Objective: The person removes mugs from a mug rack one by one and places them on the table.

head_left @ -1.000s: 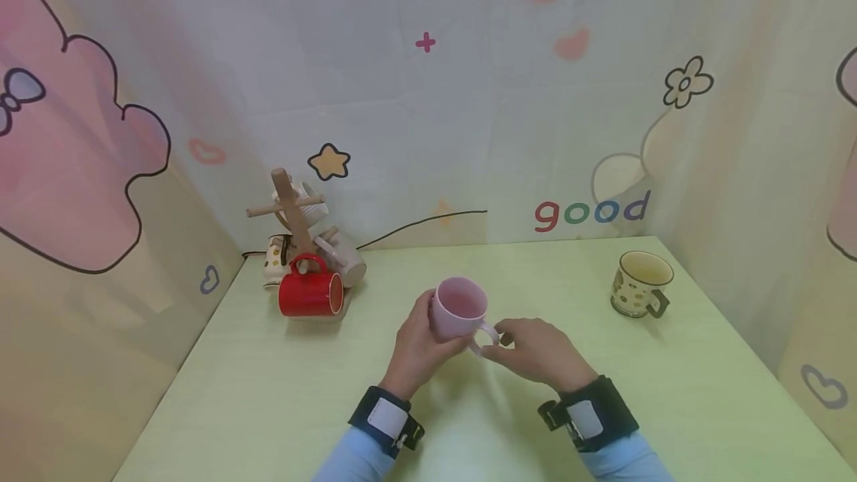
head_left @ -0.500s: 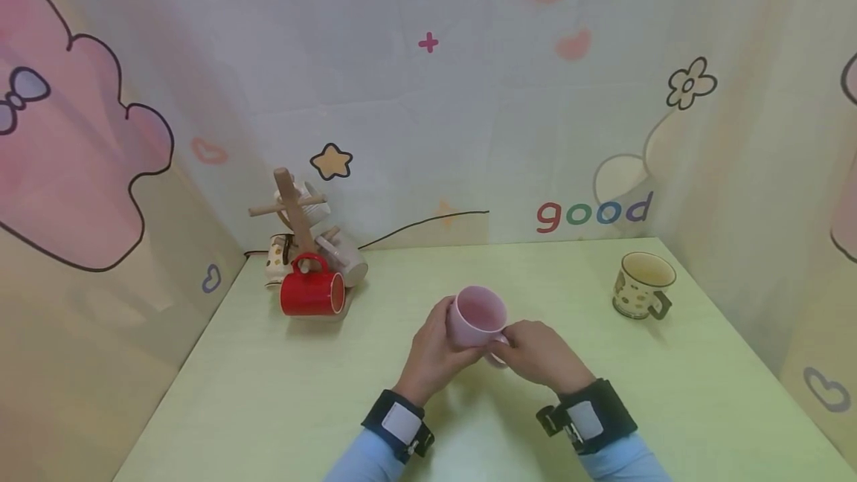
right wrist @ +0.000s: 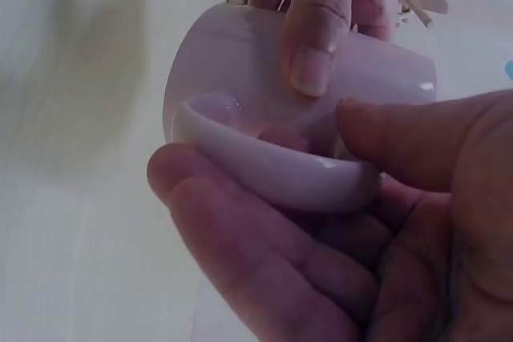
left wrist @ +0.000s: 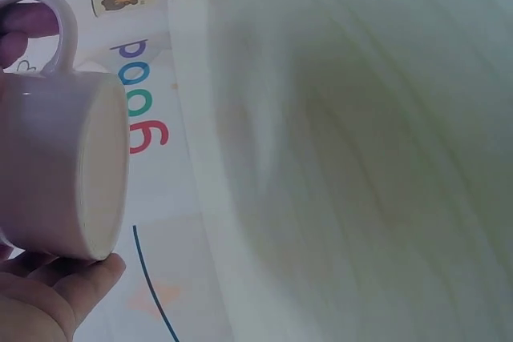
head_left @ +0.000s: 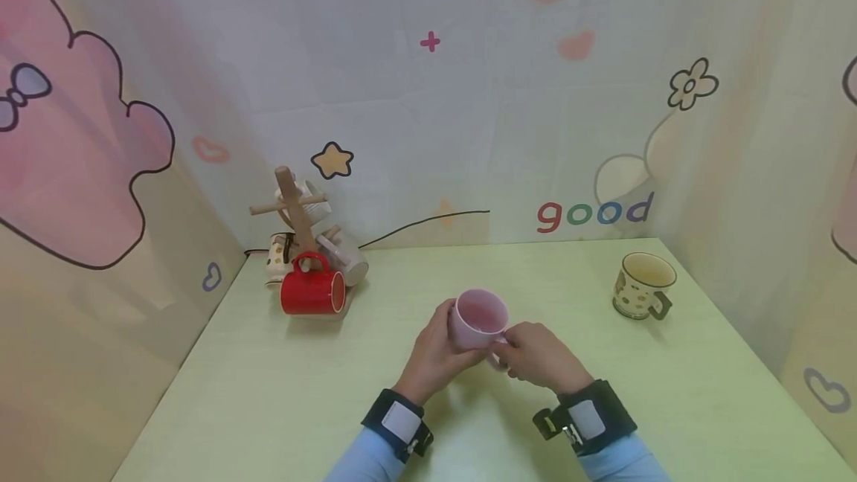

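Observation:
A pink mug [head_left: 472, 332] is held above the table in front of me, its mouth tilted up toward the head camera. My left hand [head_left: 434, 358] grips its body from the left, with the thumb across the near side. From the right, my right hand [head_left: 541, 358] holds the mug's handle [right wrist: 276, 167] between thumb and fingers. In the left wrist view the mug's pale underside [left wrist: 104, 170] shows, clear of the tabletop.
At the back left a wooden mug tree [head_left: 294, 207] bears a red mug [head_left: 309, 294], a grey-white mug [head_left: 347, 259] and others. A cream patterned mug [head_left: 636, 290] stands upright at the right on the pale green table [head_left: 268, 407]. Printed cloth [head_left: 402, 110] hangs behind.
The pink mug and my left hand have shifted right and slightly nearer. My right fingers have gone from loosely touching the handle to holding it.

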The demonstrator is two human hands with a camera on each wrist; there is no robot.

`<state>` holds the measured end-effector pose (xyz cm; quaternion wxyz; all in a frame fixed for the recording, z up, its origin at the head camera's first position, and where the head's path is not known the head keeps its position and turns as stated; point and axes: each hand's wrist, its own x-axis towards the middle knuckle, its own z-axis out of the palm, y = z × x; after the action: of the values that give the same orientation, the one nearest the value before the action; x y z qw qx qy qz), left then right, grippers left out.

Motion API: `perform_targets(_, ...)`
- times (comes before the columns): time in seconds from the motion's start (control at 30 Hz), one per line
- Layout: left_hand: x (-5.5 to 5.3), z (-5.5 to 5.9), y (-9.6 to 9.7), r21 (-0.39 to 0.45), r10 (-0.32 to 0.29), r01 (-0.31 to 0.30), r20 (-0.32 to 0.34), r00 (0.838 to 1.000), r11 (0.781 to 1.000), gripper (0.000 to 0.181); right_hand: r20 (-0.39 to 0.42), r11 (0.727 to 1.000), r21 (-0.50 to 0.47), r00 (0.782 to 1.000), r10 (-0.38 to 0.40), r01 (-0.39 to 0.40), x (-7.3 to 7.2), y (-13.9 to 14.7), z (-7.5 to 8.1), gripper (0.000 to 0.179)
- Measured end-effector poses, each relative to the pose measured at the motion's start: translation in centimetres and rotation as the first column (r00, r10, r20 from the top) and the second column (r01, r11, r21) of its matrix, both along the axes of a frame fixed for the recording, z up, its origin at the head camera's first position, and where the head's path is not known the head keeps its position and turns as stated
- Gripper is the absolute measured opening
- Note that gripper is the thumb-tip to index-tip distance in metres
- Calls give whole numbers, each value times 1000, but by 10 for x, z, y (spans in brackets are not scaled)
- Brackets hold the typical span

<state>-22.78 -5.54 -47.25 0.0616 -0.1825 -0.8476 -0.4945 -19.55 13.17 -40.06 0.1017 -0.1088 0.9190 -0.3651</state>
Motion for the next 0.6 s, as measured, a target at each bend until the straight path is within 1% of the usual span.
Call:
perform_targets(0.17,-2,-2,1,-13,-2,3,45,999,1000,92,-23,998,47,999,-31,32,0,-1,-1,20)
perform_targets(0.33,-4,-1,2,-29,-14,16,62,998,999,93,-32,996,80,998,-47,49,-2,0,-2,24)
perform_targets(0.47,-3,3,1,-87,-13,17,42,999,996,93,-33,994,97,998,-48,51,-3,0,-1,25)
perform_targets(0.6,-3,8,-1,-202,-2,-3,-28,1000,979,89,-58,993,108,998,-40,46,-3,1,0,25)
